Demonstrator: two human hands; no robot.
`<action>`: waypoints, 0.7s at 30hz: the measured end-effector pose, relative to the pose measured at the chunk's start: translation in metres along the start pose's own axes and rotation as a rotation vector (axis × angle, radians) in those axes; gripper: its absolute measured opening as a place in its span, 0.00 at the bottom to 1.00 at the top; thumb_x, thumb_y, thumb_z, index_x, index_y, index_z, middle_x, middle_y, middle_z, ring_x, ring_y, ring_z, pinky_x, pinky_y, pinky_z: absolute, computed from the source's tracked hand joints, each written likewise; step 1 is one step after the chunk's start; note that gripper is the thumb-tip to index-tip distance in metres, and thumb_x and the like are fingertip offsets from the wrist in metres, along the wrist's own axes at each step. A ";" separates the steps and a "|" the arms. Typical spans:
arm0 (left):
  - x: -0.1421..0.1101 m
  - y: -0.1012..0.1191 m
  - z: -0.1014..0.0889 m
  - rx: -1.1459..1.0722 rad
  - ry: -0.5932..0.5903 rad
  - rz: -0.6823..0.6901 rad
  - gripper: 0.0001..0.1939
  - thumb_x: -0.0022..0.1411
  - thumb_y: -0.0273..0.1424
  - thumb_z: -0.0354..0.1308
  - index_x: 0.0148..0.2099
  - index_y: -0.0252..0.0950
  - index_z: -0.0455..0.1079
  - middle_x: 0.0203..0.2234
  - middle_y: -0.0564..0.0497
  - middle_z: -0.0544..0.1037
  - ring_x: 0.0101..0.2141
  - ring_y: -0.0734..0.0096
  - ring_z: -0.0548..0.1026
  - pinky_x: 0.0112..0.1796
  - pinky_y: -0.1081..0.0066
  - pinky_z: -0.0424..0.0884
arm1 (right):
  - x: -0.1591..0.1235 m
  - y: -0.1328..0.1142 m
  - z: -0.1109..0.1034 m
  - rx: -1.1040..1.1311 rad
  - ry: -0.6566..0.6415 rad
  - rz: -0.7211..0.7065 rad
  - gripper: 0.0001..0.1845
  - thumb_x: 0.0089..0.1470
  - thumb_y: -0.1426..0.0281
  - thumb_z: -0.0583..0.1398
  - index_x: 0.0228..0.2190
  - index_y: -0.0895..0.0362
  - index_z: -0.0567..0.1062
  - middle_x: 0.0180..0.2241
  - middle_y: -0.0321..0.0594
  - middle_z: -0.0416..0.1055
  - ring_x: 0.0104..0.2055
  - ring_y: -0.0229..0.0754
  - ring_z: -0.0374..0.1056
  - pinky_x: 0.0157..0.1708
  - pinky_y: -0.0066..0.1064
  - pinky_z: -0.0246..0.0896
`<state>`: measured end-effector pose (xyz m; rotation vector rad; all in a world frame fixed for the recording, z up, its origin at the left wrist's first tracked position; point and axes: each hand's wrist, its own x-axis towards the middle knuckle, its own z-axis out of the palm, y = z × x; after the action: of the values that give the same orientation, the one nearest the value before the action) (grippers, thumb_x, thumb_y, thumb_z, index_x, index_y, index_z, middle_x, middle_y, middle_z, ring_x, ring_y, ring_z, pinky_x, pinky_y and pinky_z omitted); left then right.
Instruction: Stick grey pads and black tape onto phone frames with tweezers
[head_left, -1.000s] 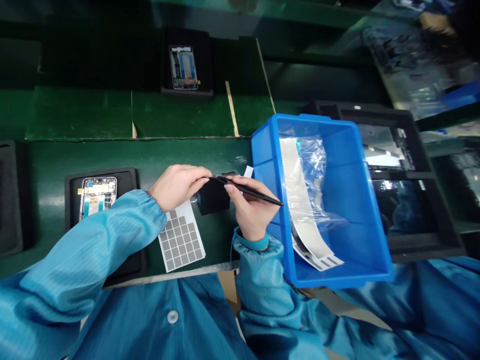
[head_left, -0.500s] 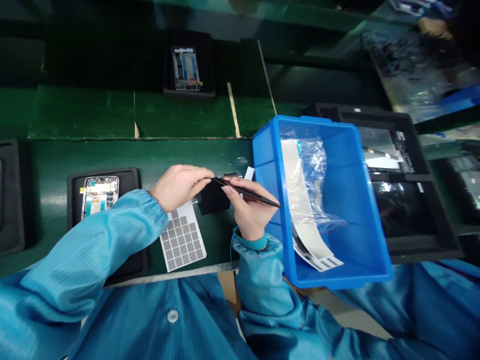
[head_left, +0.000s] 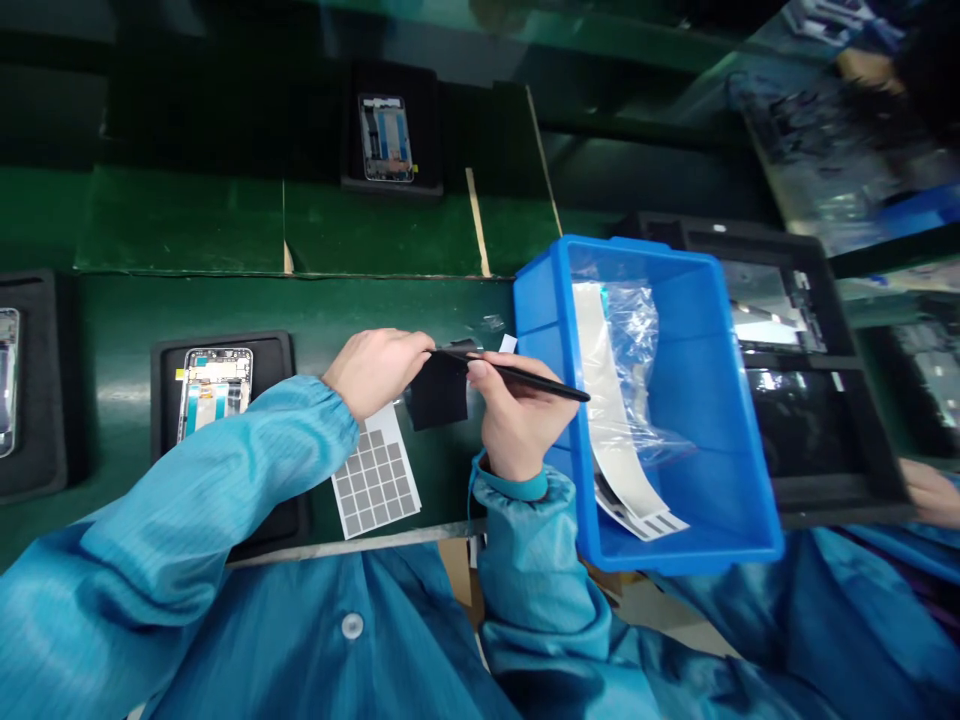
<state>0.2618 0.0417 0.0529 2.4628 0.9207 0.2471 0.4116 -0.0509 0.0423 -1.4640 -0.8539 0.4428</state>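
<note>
My right hand (head_left: 521,415) grips a pair of black tweezers (head_left: 544,381), held slantwise with the tip end toward the left. Thumb and forefinger of my left hand (head_left: 382,368) are pinched together at that tip end; whatever lies between them is too small to make out. Beneath the tweezers is a black sheet (head_left: 441,395) on the green bench. Near my left wrist lies a white sheet of grey square stickers (head_left: 377,487). Farther left, an opened phone (head_left: 216,380) rests in a black foam tray (head_left: 276,352), partly covered by my left sleeve.
Right of my hands stands a blue bin (head_left: 720,400) holding white strips (head_left: 611,400) and clear plastic bags (head_left: 637,340). Another opened phone (head_left: 387,140) sits on the raised shelf. A black tray (head_left: 832,440) is beyond the bin, with another person's hand (head_left: 934,492) at its edge.
The view has shifted slightly, moving the scene right. The tweezers in my right hand lie somewhat flatter. At the far right a co-worker's hand has come into view.
</note>
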 end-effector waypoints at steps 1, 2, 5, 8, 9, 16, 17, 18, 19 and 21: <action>0.002 0.003 0.000 0.052 -0.019 -0.012 0.13 0.71 0.31 0.51 0.49 0.35 0.75 0.39 0.45 0.82 0.41 0.60 0.79 0.43 0.63 0.73 | 0.001 -0.002 0.000 -0.010 -0.006 0.021 0.08 0.46 0.67 0.73 0.31 0.53 0.82 0.30 0.37 0.82 0.30 0.42 0.79 0.33 0.36 0.77; 0.002 0.006 -0.002 0.106 -0.025 -0.026 0.13 0.70 0.31 0.52 0.50 0.33 0.75 0.40 0.43 0.82 0.43 0.57 0.78 0.44 0.61 0.72 | 0.002 -0.004 0.000 -0.013 -0.019 0.047 0.09 0.46 0.67 0.73 0.31 0.54 0.82 0.29 0.36 0.81 0.28 0.41 0.78 0.31 0.34 0.76; -0.011 0.006 -0.020 0.242 0.033 -0.093 0.18 0.67 0.32 0.57 0.55 0.25 0.70 0.48 0.35 0.78 0.49 0.51 0.74 0.49 0.57 0.70 | 0.000 -0.011 0.005 0.027 -0.068 0.133 0.09 0.46 0.67 0.73 0.32 0.55 0.82 0.24 0.34 0.78 0.23 0.37 0.73 0.25 0.30 0.71; -0.059 -0.013 -0.057 0.313 0.124 -0.176 0.22 0.67 0.31 0.57 0.60 0.27 0.65 0.52 0.37 0.76 0.51 0.53 0.74 0.50 0.59 0.70 | -0.016 -0.018 0.023 0.094 -0.110 0.218 0.10 0.46 0.67 0.73 0.31 0.55 0.82 0.22 0.33 0.77 0.22 0.35 0.70 0.23 0.27 0.67; -0.082 -0.022 -0.070 0.326 0.148 -0.220 0.20 0.68 0.30 0.55 0.60 0.30 0.66 0.50 0.40 0.77 0.49 0.55 0.75 0.49 0.60 0.70 | -0.024 -0.021 0.032 0.110 -0.143 0.252 0.09 0.46 0.67 0.74 0.31 0.55 0.82 0.21 0.33 0.76 0.21 0.34 0.70 0.23 0.27 0.66; -0.215 -0.075 -0.070 0.331 0.191 -0.744 0.20 0.66 0.36 0.57 0.58 0.34 0.66 0.42 0.45 0.76 0.37 0.59 0.78 0.34 0.64 0.74 | -0.080 -0.038 0.121 0.073 -0.432 0.441 0.11 0.45 0.63 0.73 0.28 0.56 0.82 0.19 0.34 0.75 0.20 0.37 0.70 0.20 0.28 0.66; -0.220 -0.076 -0.060 0.295 0.198 -0.767 0.21 0.66 0.36 0.57 0.59 0.34 0.65 0.44 0.45 0.75 0.37 0.60 0.78 0.33 0.64 0.74 | -0.084 -0.039 0.133 0.058 -0.461 0.446 0.11 0.45 0.63 0.73 0.29 0.56 0.81 0.20 0.34 0.76 0.20 0.37 0.70 0.20 0.28 0.67; -0.223 -0.076 -0.051 0.259 0.214 -0.779 0.22 0.66 0.36 0.57 0.60 0.35 0.64 0.45 0.44 0.74 0.37 0.60 0.78 0.33 0.64 0.74 | -0.087 -0.039 0.144 0.042 -0.487 0.442 0.11 0.46 0.63 0.72 0.29 0.57 0.81 0.20 0.35 0.76 0.21 0.37 0.71 0.21 0.29 0.68; -0.224 -0.074 -0.043 0.225 0.230 -0.782 0.22 0.67 0.36 0.56 0.61 0.35 0.62 0.45 0.44 0.73 0.37 0.61 0.78 0.33 0.65 0.74 | -0.089 -0.038 0.154 0.027 -0.509 0.431 0.11 0.46 0.63 0.72 0.29 0.57 0.81 0.21 0.35 0.77 0.22 0.38 0.72 0.22 0.29 0.69; -0.224 -0.068 -0.034 0.163 0.239 -0.776 0.22 0.67 0.35 0.56 0.61 0.37 0.61 0.45 0.45 0.72 0.35 0.62 0.77 0.32 0.65 0.75 | -0.092 -0.036 0.169 -0.005 -0.539 0.396 0.11 0.48 0.63 0.71 0.30 0.57 0.81 0.24 0.38 0.79 0.25 0.40 0.74 0.25 0.31 0.71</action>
<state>0.0433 -0.0477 0.0481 2.0367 1.9702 0.1948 0.2211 -0.0070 0.0385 -1.5447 -0.9783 1.1696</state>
